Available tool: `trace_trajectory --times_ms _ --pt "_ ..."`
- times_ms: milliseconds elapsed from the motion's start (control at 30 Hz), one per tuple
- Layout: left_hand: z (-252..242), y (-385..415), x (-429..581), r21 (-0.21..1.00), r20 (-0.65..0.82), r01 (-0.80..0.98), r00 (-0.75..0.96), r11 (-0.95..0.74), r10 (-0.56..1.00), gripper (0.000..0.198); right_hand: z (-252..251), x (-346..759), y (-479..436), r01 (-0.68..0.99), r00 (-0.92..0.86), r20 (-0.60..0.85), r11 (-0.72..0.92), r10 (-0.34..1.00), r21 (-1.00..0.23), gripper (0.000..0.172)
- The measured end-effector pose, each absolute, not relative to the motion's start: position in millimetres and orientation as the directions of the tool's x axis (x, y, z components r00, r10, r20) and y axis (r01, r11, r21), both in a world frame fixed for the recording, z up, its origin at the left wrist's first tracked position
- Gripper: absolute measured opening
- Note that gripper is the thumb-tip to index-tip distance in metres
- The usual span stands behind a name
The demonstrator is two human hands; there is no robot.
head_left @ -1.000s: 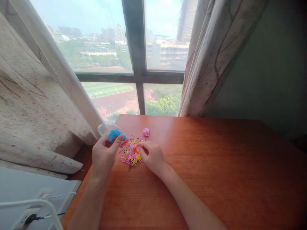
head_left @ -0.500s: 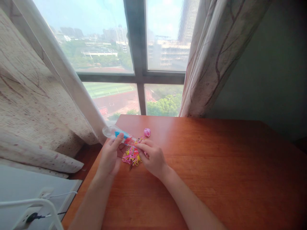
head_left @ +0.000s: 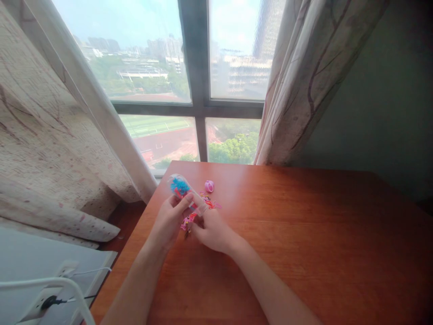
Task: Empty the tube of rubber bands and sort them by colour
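My left hand is closed round a clear plastic bottle, thumb on top. The bottle tilts, its rounded end up to the left and its other end down toward my right hand. Inside it sit blue rubber bands and some red ones next to them. My right hand is lowered at a pile of loose coloured rubber bands on the table, thumb and fingers curled at its edge. The fingertips are partly hidden, so what they pinch cannot be made out. A pink cap lies beyond the pile.
The brown wooden table reaches to the window. Patterned curtains hang on both sides. At the lower left, a wall socket with a black plug and a white curved tube stand beside the table edge.
My left hand has moved right and tilted the bottle more steeply; the blue bands now bunch at its rounded end. My right hand has dropped from the bottle's mouth to the pile.
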State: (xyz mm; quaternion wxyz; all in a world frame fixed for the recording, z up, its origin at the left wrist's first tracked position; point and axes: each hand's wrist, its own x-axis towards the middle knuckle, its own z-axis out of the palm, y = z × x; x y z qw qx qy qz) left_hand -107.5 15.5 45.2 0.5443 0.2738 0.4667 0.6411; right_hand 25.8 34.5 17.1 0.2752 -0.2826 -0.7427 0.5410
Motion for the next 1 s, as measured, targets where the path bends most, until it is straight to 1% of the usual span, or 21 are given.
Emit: trace_trajectory --times_ms 33,67,100,133,167,233,300,400,500,600,700,800,867,900,1000 --pt "45.4 15.8 -109.0 0.901 -0.141 -0.434 -0.278 0.007 0.95 0.032 18.7 25.3 33.6 -0.003 -0.732 0.061 0.086 0.678 -0.996 0.076" --pt "45.7 16.1 -110.9 0.906 -0.124 -0.423 -0.304 -0.018 0.945 0.032 19.7 25.0 33.0 -0.105 -0.771 0.027 -0.085 0.636 -0.991 0.077" --pt "46.0 16.5 -113.1 0.911 -0.106 -0.41 -0.331 -0.042 0.938 0.033 20.1 24.8 32.8 -0.18 -0.802 0.003 -0.238 0.598 -0.954 0.078" --pt "46.3 16.9 -115.3 0.916 -0.088 -0.396 -0.36 -0.066 0.929 0.033 19.8 24.7 33.1 -0.231 -0.82 -0.015 -0.355 0.572 -0.906 0.078" --pt "46.6 17.3 -117.3 0.921 -0.074 -0.38 -0.386 -0.086 0.92 0.033 18.7 24.7 33.9 -0.267 -0.827 -0.028 -0.436 0.561 -0.859 0.078" --pt "46.7 18.0 -120.0 0.93 -0.056 -0.35 -0.425 -0.108 0.903 0.034 15.4 24.4 36.5 -0.307 -0.815 -0.05 -0.503 0.578 -0.808 0.077" --pt "46.5 18.7 -121.5 0.94 -0.047 -0.321 -0.454 -0.114 0.89 0.036 11.6 23.4 39.1 -0.287 -0.786 -0.067 -0.46 0.614 -0.84 0.076" --pt "46.5 20.1 -123.5 0.955 -0.024 -0.266 -0.507 -0.13 0.862 0.04 6.6 20.8 40.8 -0.208 -0.721 -0.016 -0.238 0.693 -0.949 0.073" --pt "47.3 21.7 -127.2 0.969 0.009 -0.202 -0.55 -0.144 0.835 0.041 2.6 18.7 40.2 -0.138 -0.674 0.069 -0.034 0.736 -0.99 0.07" --pt "47.2 22.2 -132.0 0.979 0.064 -0.12 -0.588 -0.165 0.806 0.04 -0.2 18.8 40.9 -0.09 -0.632 0.109 0.067 0.767 -0.994 0.064" --pt "45.3 20.6 -137.4 0.983 0.132 -0.014 -0.633 -0.181 0.763 0.036 -1.4 21.6 44.9 -0.009 -0.539 0.166 0.191 0.826 -0.981 0.051" --pt "42.0 18.2 -143.1 0.966 0.253 0.208 -0.634 -0.154 0.731 0.031 -2.1 25.7 49.8 0.096 -0.46 0.221 0.295 0.86 -0.951 0.042" --pt "39.5 17.5 -146.5 0.915 0.353 0.384 -0.606 -0.126 0.713 0.028 -3.0 28.0 51.8 0.146 -0.438 0.238 0.33 0.867 -0.933 0.039" --pt "38.2 17.6 -147.8 0.888 0.39 0.445 -0.594 -0.117 0.704 0.026 -3.6 28.7 52.4 0.169 -0.433 0.242 0.342 0.868 -0.924 0.038" --pt "35.4 19.0 -149.6 0.866 0.415 0.487 -0.582 -0.108 0.699 0.026 -5.3 29.6 52.7 0.23 -0.429 0.245 0.367 0.869 -0.901 0.037"
